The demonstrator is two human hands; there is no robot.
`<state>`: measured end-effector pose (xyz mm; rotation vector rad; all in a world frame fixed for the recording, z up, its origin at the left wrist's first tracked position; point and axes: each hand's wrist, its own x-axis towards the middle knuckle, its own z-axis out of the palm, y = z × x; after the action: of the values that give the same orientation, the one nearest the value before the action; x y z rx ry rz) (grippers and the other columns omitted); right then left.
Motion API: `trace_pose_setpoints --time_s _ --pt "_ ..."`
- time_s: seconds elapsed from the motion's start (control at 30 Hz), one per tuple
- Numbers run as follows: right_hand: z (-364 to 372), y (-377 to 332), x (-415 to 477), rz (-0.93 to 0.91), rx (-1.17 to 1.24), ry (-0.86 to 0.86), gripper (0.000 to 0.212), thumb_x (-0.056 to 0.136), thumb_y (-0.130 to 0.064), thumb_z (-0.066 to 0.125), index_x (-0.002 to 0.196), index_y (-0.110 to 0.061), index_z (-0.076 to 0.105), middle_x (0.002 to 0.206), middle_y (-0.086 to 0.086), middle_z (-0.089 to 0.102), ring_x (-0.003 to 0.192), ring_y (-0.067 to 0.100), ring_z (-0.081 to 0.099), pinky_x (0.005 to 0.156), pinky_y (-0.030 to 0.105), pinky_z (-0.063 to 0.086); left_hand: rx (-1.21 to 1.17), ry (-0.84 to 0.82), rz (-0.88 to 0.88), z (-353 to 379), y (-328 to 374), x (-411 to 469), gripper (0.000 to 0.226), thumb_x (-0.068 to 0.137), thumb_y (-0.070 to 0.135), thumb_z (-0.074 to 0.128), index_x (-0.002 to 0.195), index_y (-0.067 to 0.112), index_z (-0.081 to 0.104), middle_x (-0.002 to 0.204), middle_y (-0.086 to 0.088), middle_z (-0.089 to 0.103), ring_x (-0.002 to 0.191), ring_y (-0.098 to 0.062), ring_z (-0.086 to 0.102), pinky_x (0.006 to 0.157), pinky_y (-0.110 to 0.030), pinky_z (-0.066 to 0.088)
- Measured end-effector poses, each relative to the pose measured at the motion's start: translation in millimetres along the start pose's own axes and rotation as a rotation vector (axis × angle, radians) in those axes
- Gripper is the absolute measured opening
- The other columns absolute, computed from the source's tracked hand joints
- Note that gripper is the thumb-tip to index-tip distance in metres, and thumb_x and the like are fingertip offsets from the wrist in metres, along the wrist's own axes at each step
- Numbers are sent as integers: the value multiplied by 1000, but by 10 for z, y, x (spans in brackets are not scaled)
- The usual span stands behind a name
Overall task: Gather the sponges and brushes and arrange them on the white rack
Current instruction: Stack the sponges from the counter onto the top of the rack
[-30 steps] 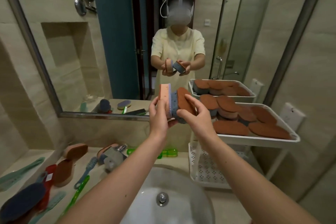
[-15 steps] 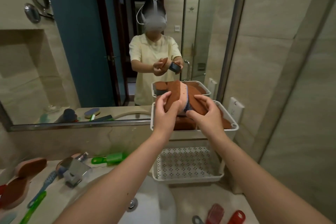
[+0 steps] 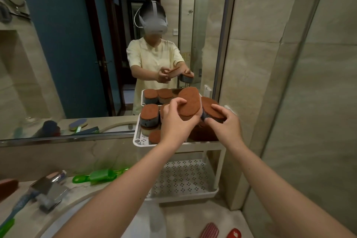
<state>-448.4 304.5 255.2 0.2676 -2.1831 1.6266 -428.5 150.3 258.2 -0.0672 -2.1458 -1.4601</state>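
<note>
Fingers of left hand clamp tilted sponge; right hand clamps second sponge just beside. Directly beneath both: white rack, crowded top shelf.

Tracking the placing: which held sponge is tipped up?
The sponge in the left hand: its brown face tips up toward the camera; the other sponge, in the right hand, lies flatter.

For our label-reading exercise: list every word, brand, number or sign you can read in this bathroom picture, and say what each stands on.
No text can be read anywhere.
The tilted sponge in the left hand, the blue-sided sponge in the right hand, the white rack and the green brush: no print shows.
The wall plate in the mirror: too small to show any marking.
</note>
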Motion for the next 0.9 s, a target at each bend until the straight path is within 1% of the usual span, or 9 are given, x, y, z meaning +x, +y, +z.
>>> trace_pose_setpoints --time_s 0.1,0.23,0.33,0.4,0.53,0.63,0.73,0.83,0.9 --pt "9 83 107 5 -24 34 50 77 -16 75 125 -21 63 125 -2 59 115 14 56 101 36 48 234 24 86 58 -36 75 51 65 56 68 107 48 40 117 10 42 109 -14 47 90 -34 46" --pt "25 205 250 24 -72 53 51 80 -16 74 129 -20 61 134 2 55 125 18 50 108 41 42 454 81 121 129 -135 237 53 70 68 61 111 38 44 116 5 48 114 -18 42 99 -38 40" --pt "81 306 333 -6 -153 32 51 82 -20 73 130 -21 60 134 1 54 123 16 50 107 37 42 631 90 178 192 -217 356 57 71 72 57 111 32 47 113 3 53 119 -21 43 114 -43 24" --pt "124 376 399 -2 -200 29 50 83 -23 72 131 -22 59 137 0 52 125 15 48 106 29 39 698 76 184 236 -252 417 60 70 73 54 112 30 48 112 3 55 121 -22 43 119 -45 14" --pt "198 489 508 27 -268 -6 47 87 -28 67 132 -26 54 141 -2 47 124 15 47 97 23 36 799 50 180 291 -321 485 64 70 72 51 113 25 49 112 2 56 122 -22 44 120 -46 8" --pt "236 536 540 33 -308 -43 47 88 -31 65 133 -27 52 141 -1 45 121 16 49 91 24 36 864 42 214 318 -389 494 62 73 69 52 113 22 49 112 1 55 120 -23 44 120 -48 5" --pt "261 572 562 17 -361 -78 47 89 -32 63 133 -26 50 142 -1 43 120 17 49 89 25 36 941 19 215 339 -449 471 63 77 70 49 116 21 48 115 1 55 121 -23 44 119 -52 1" --pt "272 613 584 12 -402 -121 48 91 -34 60 136 -25 47 144 -1 40 123 18 48 91 27 38 978 28 213 370 -477 455 64 78 69 48 119 20 48 116 0 55 121 -24 44 119 -53 1" --pt "282 636 594 13 -446 -165 49 93 -36 57 139 -26 43 148 -1 36 128 23 45 101 33 40 990 35 214 372 -492 453 63 79 68 50 119 19 48 117 0 54 121 -24 44 119 -53 2"
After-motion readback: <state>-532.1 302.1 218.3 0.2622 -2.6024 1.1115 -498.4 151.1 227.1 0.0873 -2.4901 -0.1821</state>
